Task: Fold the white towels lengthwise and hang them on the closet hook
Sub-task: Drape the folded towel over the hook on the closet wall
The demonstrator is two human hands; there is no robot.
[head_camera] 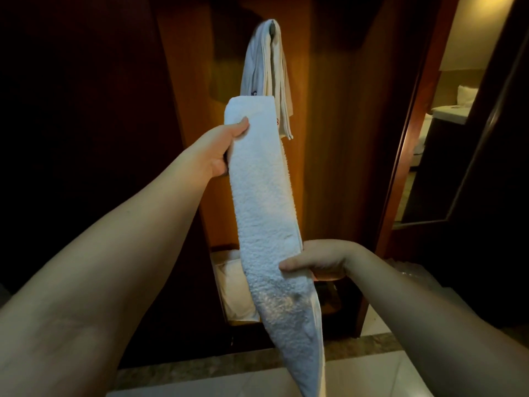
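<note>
A long white terry towel [264, 202], folded into a narrow strip, stretches from upper centre down to the bottom edge. My left hand [220, 151] grips its upper part from the left, thumb on the front. My right hand [317, 263] pinches the strip lower down from the right, thumb across the front. Behind the towel's top end, another white towel [267, 73] hangs from the closet hook [274, 24] on the wooden back panel.
The open closet [337, 116] has wooden walls and a dark door at left. A box holding white linen [236, 285] sits on the closet floor. A mirrored door [446, 116] stands at right. Pale tiles [217, 379] lie below.
</note>
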